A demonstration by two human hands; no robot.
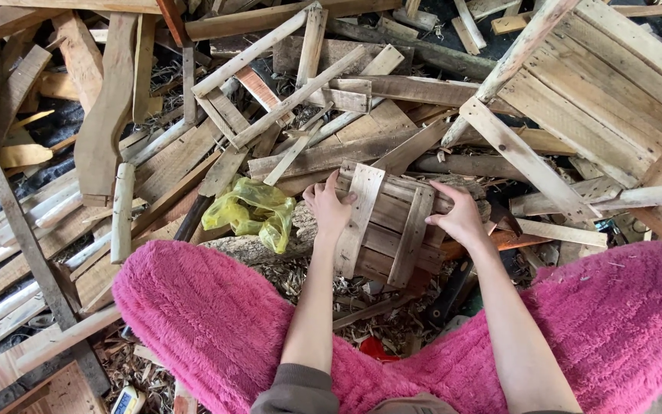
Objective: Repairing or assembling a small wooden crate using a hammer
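A small slatted wooden panel (388, 226), several boards nailed under two cross battens, lies tilted in front of me over a log. My left hand (328, 207) grips its left batten near the top. On the right batten rests my right hand (457, 217), fingers curled over its upper end. Both forearms reach out between my knees, which are covered in fluffy pink fabric (208, 322).
Loose planks and sticks are piled all around. A large slatted crate (607, 92) leans at the upper right. A crumpled yellow plastic bag (253, 211) lies left of the panel. Wood chips (377, 322) cover the ground by my legs, and a dark tool handle (453, 287) pokes from beneath the panel.
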